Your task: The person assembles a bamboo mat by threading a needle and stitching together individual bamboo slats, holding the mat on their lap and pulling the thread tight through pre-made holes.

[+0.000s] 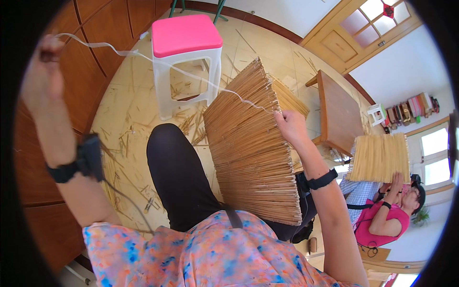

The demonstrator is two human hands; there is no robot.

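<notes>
A large panel of straw-coloured stalks (pixel 248 148), bound side by side, stands tilted against my lap and right leg. My right hand (pixel 291 126) is closed at its upper right edge, pinching a thin white strip (pixel 191 75) where it meets the stalk ends. From there the strip runs slack across to the far left. Raised high on that side, my left hand (pixel 48 67) is closed round the strip's other stretch, its fingers slightly blurred.
A white stool (pixel 162 86) with a pink seat stands ahead, among loose stalks on the tiled floor. Brown cabinets (pixel 95 43) line the left. At right are a wooden table (pixel 339 112) and a person in pink (pixel 382 225) holding a similar panel (pixel 380 158).
</notes>
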